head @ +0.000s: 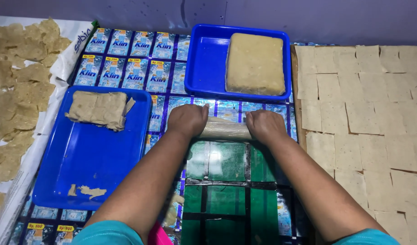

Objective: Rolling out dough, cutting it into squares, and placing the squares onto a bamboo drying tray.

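Rolling pin (225, 130) ends hidden under left hand (187, 120), right hand (265, 125); square sheets (367, 113) cut off at right edge.

Your hands press a smooth, pale roller (225, 130) wrapped in matt dough. The two trays (99, 168) are glossy blue plastic. The bench (226, 181) is covered with shiny plastic sachet sheeting. The dough block (255, 63) looks matt and grainy.
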